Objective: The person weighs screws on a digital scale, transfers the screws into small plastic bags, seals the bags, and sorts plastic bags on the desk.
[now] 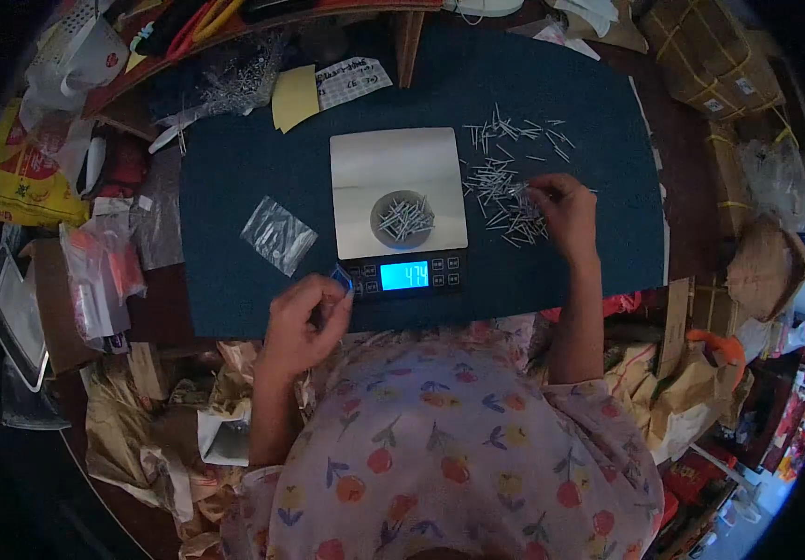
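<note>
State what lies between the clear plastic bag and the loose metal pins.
The scale, carrying a dish of pins, lies between them in the head view.

Worktop (225,257): cloth surface, dark teal, uniform tone. Scale (365,168): silver platform, black front panel; display (404,276) lit bright cyan-blue with pale digits. Dish (380,235): grey. Pins in the dish (406,217) and loose pins (494,179): silver-grey. Plastic bag (278,235): colourless, whitish glints. Folded sheet (294,99): pale yellow. Label (354,80): white, black handwriting. Garment (440,448): pale pink ground, scattered print of red and yellow-orange round motifs with blue and grey-green leaves. Packet (29,177) at far left: yellow with red markings. Carton (715,56) at upper right: brown, crossed by yellow straps. Curved item (720,343) at lower right: bright orange.
</note>
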Tool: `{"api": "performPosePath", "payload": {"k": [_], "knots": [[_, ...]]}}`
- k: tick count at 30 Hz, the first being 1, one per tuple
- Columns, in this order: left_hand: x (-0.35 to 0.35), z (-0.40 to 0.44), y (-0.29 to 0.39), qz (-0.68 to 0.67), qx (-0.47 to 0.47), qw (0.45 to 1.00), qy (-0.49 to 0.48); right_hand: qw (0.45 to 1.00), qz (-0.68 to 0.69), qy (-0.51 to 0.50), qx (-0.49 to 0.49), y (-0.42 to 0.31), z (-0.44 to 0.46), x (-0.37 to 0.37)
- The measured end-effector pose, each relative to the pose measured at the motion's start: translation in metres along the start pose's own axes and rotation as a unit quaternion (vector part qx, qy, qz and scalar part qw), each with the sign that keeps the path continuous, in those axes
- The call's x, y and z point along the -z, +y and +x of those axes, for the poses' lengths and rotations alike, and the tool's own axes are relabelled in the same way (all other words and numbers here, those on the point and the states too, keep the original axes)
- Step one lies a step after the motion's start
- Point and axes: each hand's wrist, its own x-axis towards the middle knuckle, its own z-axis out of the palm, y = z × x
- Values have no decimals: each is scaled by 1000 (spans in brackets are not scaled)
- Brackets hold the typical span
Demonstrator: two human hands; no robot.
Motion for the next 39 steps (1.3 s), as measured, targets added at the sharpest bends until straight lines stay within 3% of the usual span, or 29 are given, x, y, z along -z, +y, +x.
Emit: {"api": "performPosePath", "payload": {"k": [8,11,15,21,24,27,31,34,35,38,39], "knots": [[1,1,2,11,0,1000,8,999,21,22,-31,-10,2,9],[-1,1,1,13,4,1000,8,990,116,-10,-77,-6,4,10],[-3,2,0,11,-4,1000,11,955,286,-69,-39,-24,6,0],[-5,4,7,6,-14,1000,-11,912,358,-199,4,-78,1,-34],[-7,5,9,-11,-25,999,-18,961,223,-160,44,-83,1,-42],[-12,11,13,-61,-65,996,-20,941,253,-190,119,-93,-6,-27],[-10,26,26,-117,-109,982,-97,830,286,-399,266,-113,-19,-11],[0,34,35,-120,-136,968,-175,838,201,-429,273,-119,-23,-6],[5,36,40,-116,-123,966,-194,835,187,-409,317,-120,-24,-8],[6,39,38,-121,-154,963,-188,829,145,-403,361,-124,-22,-7],[4,42,38,-122,-160,973,-112,841,139,-397,339,-127,-21,-3]]}}
